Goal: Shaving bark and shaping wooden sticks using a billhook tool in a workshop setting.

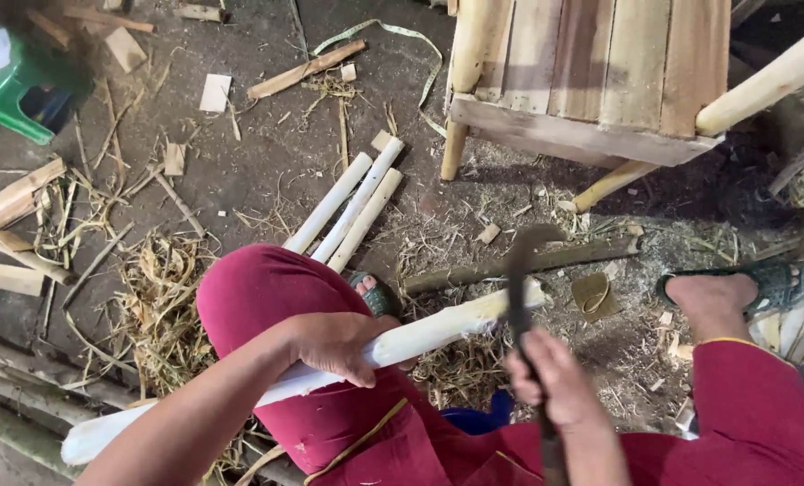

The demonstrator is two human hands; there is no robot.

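Dirt floor littered with shavings surrounds a wooden stool at 1 o'clock. Left hand wraps shut around a peeled pale stick lying across the red-clad knee. Right hand is fisted on a dark curved knife, its blade at the stick's 3 o'clock tip. 3 peeled sticks lie at 11 o'clock.
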